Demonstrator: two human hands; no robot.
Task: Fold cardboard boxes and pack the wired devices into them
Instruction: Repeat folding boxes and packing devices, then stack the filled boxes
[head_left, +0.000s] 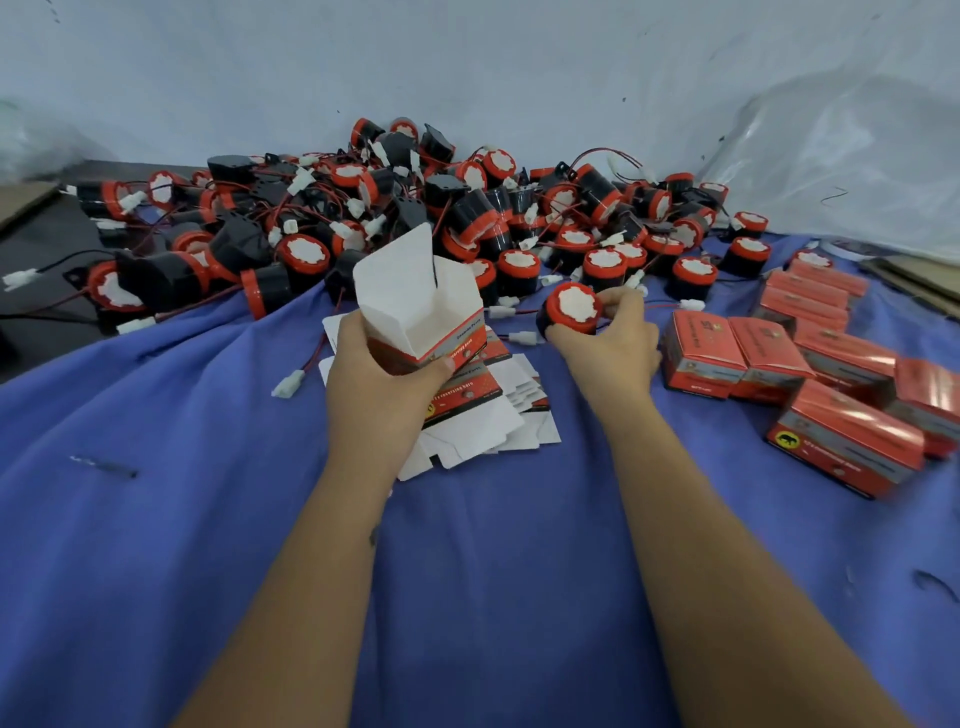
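Observation:
My left hand (376, 364) grips a folded cardboard box (415, 306) held upright, its white flaps open at the top. To its right, my right hand (608, 338) holds a wired device (571, 309), a black cylinder with a red rim and white face, just above the blue cloth. Its thin red and black wire trails to a white connector (522, 338). A stack of flat unfolded boxes (483, 415) lies under and behind my left hand.
A large pile of wired devices (389, 208) fills the back against the pale wall. Several closed red boxes (810, 364) lie at the right on the blue cloth (208, 493). Clear plastic sheeting (857, 156) rises at the right rear.

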